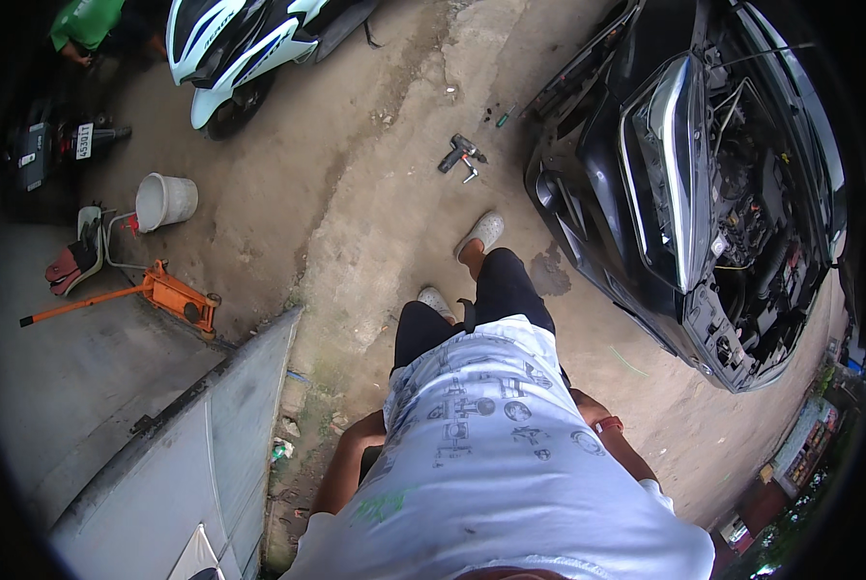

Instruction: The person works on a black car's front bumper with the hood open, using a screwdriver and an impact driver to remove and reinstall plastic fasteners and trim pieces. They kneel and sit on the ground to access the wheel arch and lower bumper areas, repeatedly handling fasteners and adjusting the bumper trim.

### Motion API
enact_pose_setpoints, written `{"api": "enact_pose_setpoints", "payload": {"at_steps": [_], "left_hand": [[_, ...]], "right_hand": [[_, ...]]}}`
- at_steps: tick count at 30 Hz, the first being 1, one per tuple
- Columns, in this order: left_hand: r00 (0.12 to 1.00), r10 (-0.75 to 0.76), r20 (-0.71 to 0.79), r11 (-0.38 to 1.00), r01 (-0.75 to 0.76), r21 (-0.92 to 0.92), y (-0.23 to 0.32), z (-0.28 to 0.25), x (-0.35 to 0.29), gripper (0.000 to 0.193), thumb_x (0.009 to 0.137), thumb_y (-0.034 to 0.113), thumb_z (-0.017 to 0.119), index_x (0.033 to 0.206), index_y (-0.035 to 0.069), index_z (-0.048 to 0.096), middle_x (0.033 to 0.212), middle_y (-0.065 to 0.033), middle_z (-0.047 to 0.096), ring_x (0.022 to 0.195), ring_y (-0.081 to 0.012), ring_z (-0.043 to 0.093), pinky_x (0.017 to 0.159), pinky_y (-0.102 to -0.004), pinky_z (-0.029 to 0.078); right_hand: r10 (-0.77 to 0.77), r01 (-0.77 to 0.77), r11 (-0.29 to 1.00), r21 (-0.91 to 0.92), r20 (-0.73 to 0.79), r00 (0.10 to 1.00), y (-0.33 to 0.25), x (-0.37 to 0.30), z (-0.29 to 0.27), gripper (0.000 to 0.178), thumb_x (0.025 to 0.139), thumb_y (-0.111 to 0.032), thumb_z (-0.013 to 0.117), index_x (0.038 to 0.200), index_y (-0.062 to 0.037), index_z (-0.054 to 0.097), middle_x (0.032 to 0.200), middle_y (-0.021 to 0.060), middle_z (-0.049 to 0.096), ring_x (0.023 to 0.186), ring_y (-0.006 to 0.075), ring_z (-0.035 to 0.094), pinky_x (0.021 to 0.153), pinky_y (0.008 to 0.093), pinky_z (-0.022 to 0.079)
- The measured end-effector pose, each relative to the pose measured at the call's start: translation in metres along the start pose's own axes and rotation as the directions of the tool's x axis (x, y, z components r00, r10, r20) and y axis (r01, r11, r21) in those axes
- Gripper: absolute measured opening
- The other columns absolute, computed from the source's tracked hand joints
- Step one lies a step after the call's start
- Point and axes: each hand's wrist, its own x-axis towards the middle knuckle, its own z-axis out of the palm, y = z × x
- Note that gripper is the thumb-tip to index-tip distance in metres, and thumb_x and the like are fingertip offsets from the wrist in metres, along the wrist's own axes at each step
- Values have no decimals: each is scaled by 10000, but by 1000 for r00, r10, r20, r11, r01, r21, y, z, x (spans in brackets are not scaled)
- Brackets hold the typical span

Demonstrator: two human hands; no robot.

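Observation:
Both my arms hang at my sides, along the white printed shirt (481,416). My left hand (373,425) is at my left hip, partly behind the shirt, with its fingers hidden. By my right hip is my right hand (584,404), a red band (609,423) around its wrist; its fingers do not show either. Whether either hand holds anything cannot be seen. On the ground beyond my feet lies a dark cordless power tool (460,152), with a small silver tool (471,172) beside it. A small green object (502,120) lies a little farther off.
At right stands a dark car (597,193), its engine bay (752,213) exposed. An orange floor jack (182,298), a white bucket (167,201) and a chair (93,246) are at left. A grey metal panel (240,416) rises nearby. Motorcycles (249,43) and a person in green (85,24) are farther back.

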Motion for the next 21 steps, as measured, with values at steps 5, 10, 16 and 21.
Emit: {"api": "enact_pose_setpoints", "payload": {"at_steps": [5, 10, 16, 21], "left_hand": [[991, 52, -122, 977, -25, 212, 12, -37, 47, 707, 974, 363, 765, 1533, -2, 532, 1551, -221, 588, 1384, -301, 587, 1139, -394, 480], [962, 13, -273, 981, 41, 189, 57, -39, 86, 705, 964, 412, 758, 1511, 15, 559, 1518, -222, 615, 1358, -326, 613, 1115, -407, 495], [946, -130, -297, 931, 220, 292, 199, -98, 81, 679, 952, 432, 755, 1482, 39, 594, 1481, -217, 641, 1333, -344, 628, 1103, -418, 501], [955, -236, -179, 793, 296, 533, 376, -173, 83, 659, 943, 448, 752, 1458, 59, 623, 1450, -213, 662, 1313, -359, 640, 1093, -428, 507]], "right_hand": [[-187, 190, 981, -27, 72, 980, -84, 57, -63, 675, 892, -393, 805, 1434, -29, 635, 1390, 217, 694, 1252, 348, 677, 1074, 409, 497], [-237, 243, 970, -19, 152, 960, -175, 87, -152, 720, 895, -432, 799, 1468, -33, 626, 1431, 220, 678, 1308, 359, 657, 1116, 417, 479], [-177, 116, 950, 288, 196, 964, -217, 101, -203, 735, 854, -371, 863, 1422, 39, 642, 1352, 207, 728, 1245, 294, 687, 1101, 403, 485], [0, -39, 973, 229, 169, 986, -234, 98, -193, 740, 882, -369, 812, 1450, 54, 599, 1394, 253, 695, 1268, 331, 677, 1072, 399, 496]]}}
